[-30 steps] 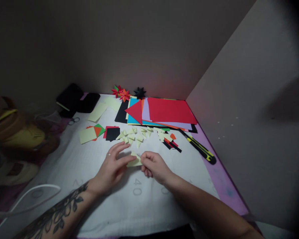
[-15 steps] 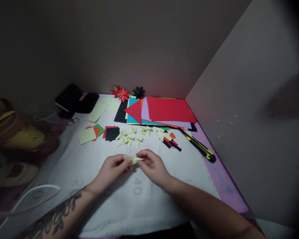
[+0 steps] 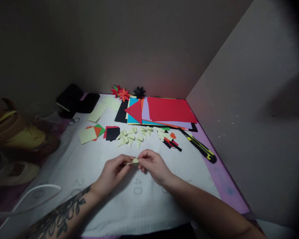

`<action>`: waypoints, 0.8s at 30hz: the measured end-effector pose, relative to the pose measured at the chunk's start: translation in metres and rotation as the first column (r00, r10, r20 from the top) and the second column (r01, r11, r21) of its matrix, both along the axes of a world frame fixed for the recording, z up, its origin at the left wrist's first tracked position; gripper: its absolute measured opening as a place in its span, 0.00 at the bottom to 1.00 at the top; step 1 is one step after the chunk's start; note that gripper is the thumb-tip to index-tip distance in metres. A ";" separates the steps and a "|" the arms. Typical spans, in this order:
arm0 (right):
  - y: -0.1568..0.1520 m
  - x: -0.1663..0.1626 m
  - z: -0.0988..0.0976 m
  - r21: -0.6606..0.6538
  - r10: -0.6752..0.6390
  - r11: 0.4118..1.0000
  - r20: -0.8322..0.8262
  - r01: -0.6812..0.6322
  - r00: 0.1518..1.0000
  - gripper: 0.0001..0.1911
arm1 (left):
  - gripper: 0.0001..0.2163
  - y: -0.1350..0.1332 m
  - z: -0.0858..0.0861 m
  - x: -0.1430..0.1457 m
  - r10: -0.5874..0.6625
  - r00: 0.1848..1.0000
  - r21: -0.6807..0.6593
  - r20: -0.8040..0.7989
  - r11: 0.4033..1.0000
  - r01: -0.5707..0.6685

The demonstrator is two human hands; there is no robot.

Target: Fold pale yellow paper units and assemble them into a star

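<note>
Tilted nearly edge-on since the earlier frame, in the head view, the small yellow paper (image 3: pixel 135 161) is pinched by the left hand (image 3: pixel 114 171) and right hand (image 3: pixel 153 166) above the white cloth (image 3: pixel 151 205), suggesting a crease being worked. Folded pieces (image 3: pixel 140 140) lie beyond. Whether the far-left black case (image 3: pixel 88 103) holds anything cannot be told.

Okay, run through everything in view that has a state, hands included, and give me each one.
Held yellow paper: folded
Left hand: pinching that paper
Right hand: pinching its other end
Small yellow pieces: folded, lying loose
Paper squares: flat, overlapping
Large sheets: flat, overlapping
Paper stars: folded, spiky
Utility knife: lying down, blade position unclear
</note>
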State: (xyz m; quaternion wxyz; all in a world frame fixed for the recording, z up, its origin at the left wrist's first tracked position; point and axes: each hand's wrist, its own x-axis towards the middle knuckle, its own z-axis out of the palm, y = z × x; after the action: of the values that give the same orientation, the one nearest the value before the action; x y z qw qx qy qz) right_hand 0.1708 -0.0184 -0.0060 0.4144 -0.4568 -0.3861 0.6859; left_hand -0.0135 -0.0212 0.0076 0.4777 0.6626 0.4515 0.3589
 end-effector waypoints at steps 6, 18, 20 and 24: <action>0.003 0.002 0.004 -0.139 0.013 0.989 -0.192 -0.041 0.981 0.13 | 0.07 0.002 -0.006 -0.007 -0.098 0.990 0.236 -0.105 0.964 0.120; 0.003 -0.002 0.000 -0.108 -0.050 0.994 -0.194 0.029 0.980 0.13 | 0.10 0.004 -0.004 -0.007 -0.095 0.970 0.566 -0.224 0.798 0.209; 0.003 -0.003 -0.002 -0.097 -0.043 0.995 -0.184 0.026 0.982 0.13 | 0.10 0.004 -0.004 -0.006 -0.087 0.970 0.625 -0.228 0.751 0.214; 0.002 -0.003 -0.005 -0.072 -0.036 0.997 -0.146 0.026 0.989 0.12 | 0.10 0.005 -0.003 -0.005 -0.077 0.967 0.653 -0.243 0.724 0.222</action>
State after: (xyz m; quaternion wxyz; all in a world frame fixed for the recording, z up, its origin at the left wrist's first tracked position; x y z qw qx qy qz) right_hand 0.1676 -0.0163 -0.0113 0.4360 -0.4252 -0.3231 0.7244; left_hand -0.0183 -0.0166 0.0045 0.1846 0.8574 0.2805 0.3901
